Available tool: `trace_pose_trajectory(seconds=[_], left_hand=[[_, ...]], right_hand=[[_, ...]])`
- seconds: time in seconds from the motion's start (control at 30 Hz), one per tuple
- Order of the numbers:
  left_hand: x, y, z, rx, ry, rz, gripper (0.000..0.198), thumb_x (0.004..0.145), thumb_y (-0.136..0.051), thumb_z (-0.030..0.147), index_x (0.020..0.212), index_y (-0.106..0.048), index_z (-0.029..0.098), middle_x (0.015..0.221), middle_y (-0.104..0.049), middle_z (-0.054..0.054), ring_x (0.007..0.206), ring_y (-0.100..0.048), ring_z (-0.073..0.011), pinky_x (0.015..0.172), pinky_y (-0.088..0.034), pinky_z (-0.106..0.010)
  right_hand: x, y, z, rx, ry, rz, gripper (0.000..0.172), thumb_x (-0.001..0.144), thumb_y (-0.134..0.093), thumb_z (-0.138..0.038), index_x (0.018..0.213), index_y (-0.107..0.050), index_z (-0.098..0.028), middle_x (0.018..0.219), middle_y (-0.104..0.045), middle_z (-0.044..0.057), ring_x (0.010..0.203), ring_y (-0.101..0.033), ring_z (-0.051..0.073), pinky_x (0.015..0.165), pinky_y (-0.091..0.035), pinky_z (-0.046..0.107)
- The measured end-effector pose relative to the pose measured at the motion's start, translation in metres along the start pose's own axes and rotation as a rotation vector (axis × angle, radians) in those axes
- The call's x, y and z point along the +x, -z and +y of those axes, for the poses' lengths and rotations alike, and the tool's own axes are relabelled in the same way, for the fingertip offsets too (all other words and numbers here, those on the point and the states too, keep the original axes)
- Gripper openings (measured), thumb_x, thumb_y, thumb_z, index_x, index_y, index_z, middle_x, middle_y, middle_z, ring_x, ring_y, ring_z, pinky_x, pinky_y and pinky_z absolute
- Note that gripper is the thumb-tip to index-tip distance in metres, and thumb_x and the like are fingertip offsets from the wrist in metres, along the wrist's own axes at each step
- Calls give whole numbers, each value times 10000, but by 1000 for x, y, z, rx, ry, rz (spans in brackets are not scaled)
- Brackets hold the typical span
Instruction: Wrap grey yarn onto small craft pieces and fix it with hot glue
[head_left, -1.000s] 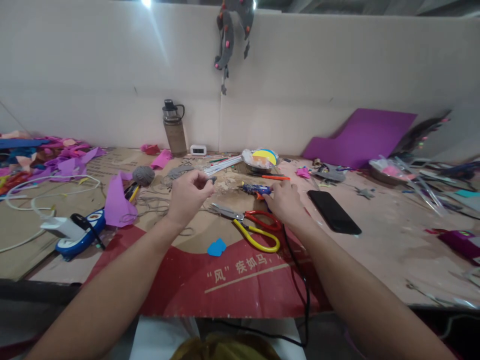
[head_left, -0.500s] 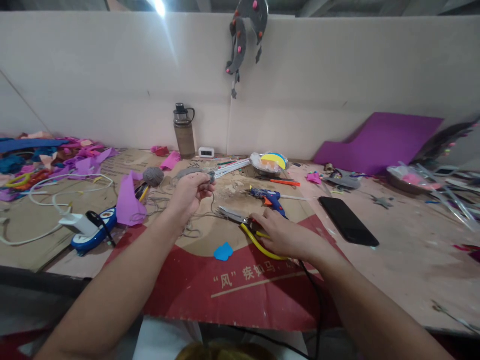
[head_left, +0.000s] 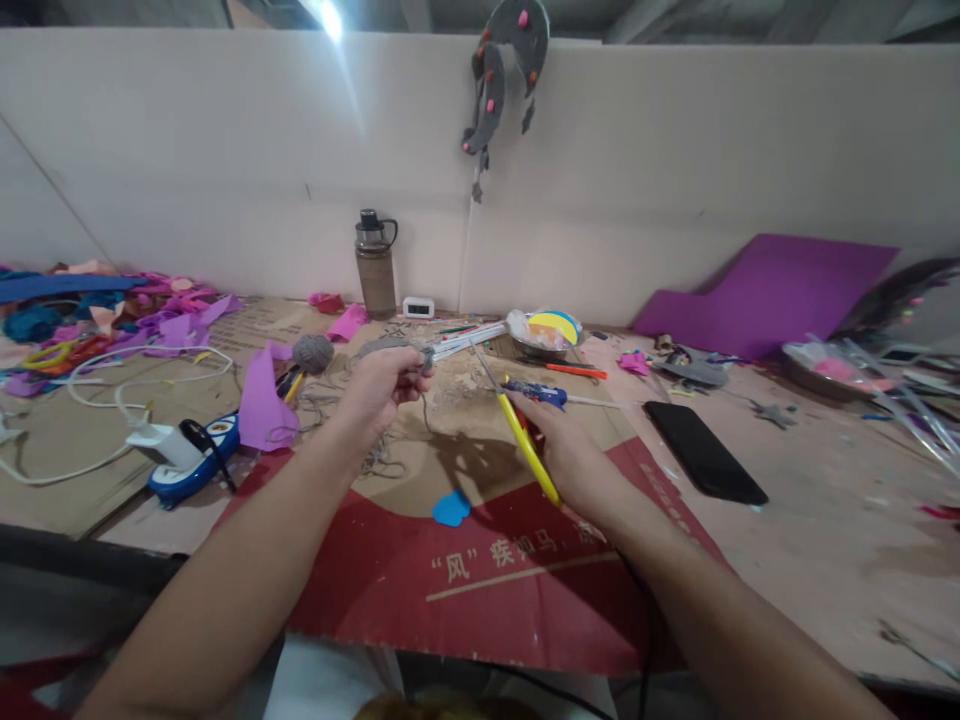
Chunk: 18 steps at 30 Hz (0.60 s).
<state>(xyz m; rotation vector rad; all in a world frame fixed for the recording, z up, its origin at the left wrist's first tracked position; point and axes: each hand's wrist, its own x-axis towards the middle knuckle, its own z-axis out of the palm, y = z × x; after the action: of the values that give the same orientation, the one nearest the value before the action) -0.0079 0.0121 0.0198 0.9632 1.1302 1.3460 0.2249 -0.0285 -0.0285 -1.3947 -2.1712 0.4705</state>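
Note:
My left hand (head_left: 386, 385) is closed in a pinch on grey yarn (head_left: 428, 356), and a loose strand hangs below the fingers. Whether the white sticks (head_left: 469, 340) beyond it touch the yarn, I cannot tell. My right hand (head_left: 566, 445) grips yellow-handled scissors (head_left: 529, 450) raised off the cardboard, blades pointing up and away. Behind that hand lies a blue glue gun (head_left: 536, 392), partly hidden. A small blue cut-out (head_left: 451, 508) rests on the cardboard (head_left: 480, 620) between my forearms. The grey yarn ball (head_left: 313, 352) sits left of my left hand.
A black phone (head_left: 705, 452) lies at the right. On the left are a blue power strip (head_left: 195, 460) with white cables and a heap of coloured scraps (head_left: 165, 300). A water bottle (head_left: 375, 265), small clock (head_left: 418, 307) and bowl (head_left: 544, 350) stand toward the wall.
My right hand has lifted the scissors off the cardboard and turned their blades upward. My left hand still pinches the yarn in nearly the same spot. The camera view has shifted slightly.

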Motion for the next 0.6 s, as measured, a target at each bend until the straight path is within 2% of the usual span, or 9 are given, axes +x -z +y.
trace_pose_trajectory(seconds=[0.13,0.23,0.4,0.6], left_hand=[[-2,-1,-7,139,-117,-27,113,611,-638,240,578,-583,147,555,-602,-14,503,-570,-99,419,-337,-182],[-4,-3,-9,197,-164,-4,116,609,-637,233,559,-574,150,572,-607,-19,540,-569,-102,420,-313,-183],[-1,-4,-12,210,-152,1,106,602,-631,219,547,-569,152,561,-591,-19,547,-555,-101,406,-290,-173],[0,-4,-14,192,-150,-11,96,608,-626,202,549,-570,152,556,-579,-15,542,-552,-94,404,-301,-161]], right_hand=[[1,0,5,59,95,83,697,818,-426,-102,1496,-292,-191,1208,-543,138,1036,-571,222,927,-464,385],[1,-1,6,55,132,136,682,813,-454,-115,1476,-326,-215,1192,-530,123,1042,-559,216,938,-467,387],[-1,1,2,-1,126,183,622,821,-513,-194,1430,-391,-166,1030,-536,111,784,-542,180,734,-518,330],[-2,-2,-2,-190,153,165,617,819,-522,-181,1425,-407,-215,1074,-543,112,793,-554,186,710,-515,321]])
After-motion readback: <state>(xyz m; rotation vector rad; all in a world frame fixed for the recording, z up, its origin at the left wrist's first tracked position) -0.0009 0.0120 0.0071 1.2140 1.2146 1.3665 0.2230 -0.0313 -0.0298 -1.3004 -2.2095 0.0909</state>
